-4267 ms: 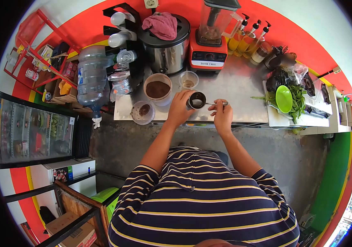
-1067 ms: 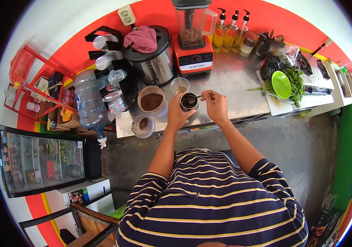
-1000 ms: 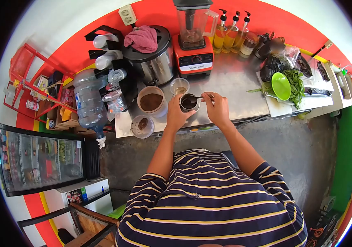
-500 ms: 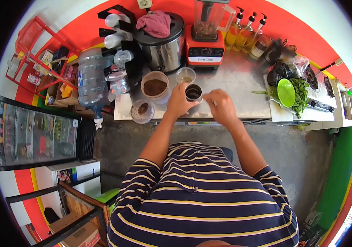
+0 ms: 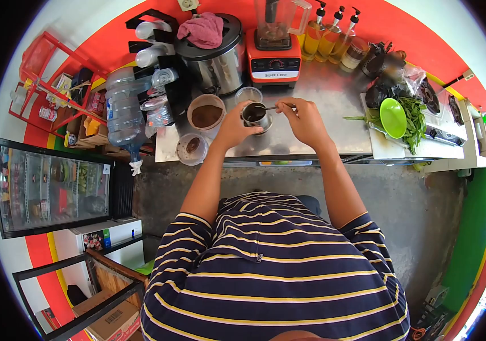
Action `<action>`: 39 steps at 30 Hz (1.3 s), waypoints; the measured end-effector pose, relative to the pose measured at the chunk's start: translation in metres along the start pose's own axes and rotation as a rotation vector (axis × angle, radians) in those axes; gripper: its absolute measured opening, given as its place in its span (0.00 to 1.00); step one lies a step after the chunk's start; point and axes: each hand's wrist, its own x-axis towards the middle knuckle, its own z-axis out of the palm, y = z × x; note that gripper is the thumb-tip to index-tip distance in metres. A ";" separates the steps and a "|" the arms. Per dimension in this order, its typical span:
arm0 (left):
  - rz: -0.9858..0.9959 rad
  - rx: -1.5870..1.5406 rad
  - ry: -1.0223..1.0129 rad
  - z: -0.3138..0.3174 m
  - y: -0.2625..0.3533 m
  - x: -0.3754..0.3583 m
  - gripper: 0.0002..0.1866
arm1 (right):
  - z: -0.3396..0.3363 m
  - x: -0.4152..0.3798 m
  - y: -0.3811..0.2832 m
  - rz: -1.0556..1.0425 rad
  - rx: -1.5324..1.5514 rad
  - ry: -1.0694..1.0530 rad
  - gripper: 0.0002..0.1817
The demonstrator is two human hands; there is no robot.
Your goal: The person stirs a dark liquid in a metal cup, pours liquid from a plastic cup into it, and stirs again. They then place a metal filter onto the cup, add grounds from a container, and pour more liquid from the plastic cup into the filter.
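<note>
My left hand (image 5: 235,127) is closed around a small metal cup (image 5: 263,123) with dark contents, held over the steel counter (image 5: 297,136). In my right hand (image 5: 306,123) a spoon (image 5: 271,107) is pinched by its handle; its bowl end reaches into the cup. Just behind the cup stands a clear plastic cup (image 5: 248,92). Left of my left hand is a tub of brown powder (image 5: 206,116), and nearer the front edge a smaller clear container (image 5: 192,149) with some brown stuff inside.
A steel urn (image 5: 222,65) with a pink cloth (image 5: 202,31) on its lid and a red blender (image 5: 274,59) line the back. Pump bottles (image 5: 327,44) stand beside them. A green bowl (image 5: 393,118) and leafy greens (image 5: 416,128) lie at right, a large water bottle (image 5: 124,108) at left.
My right hand has moved closer to the metal cup, and the spoon now shows clearly with its end in the cup. The whole view has shifted slightly.
</note>
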 end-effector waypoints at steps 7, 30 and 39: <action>-0.065 0.026 0.013 -0.015 0.021 -0.006 0.48 | -0.004 0.006 -0.016 0.025 0.010 -0.058 0.11; 0.174 0.295 0.341 0.042 -0.006 -0.031 0.47 | 0.025 -0.044 0.012 -0.286 -0.268 0.020 0.09; 0.166 0.298 0.351 0.044 -0.007 -0.033 0.47 | 0.027 -0.054 0.017 -0.310 -0.281 -0.028 0.08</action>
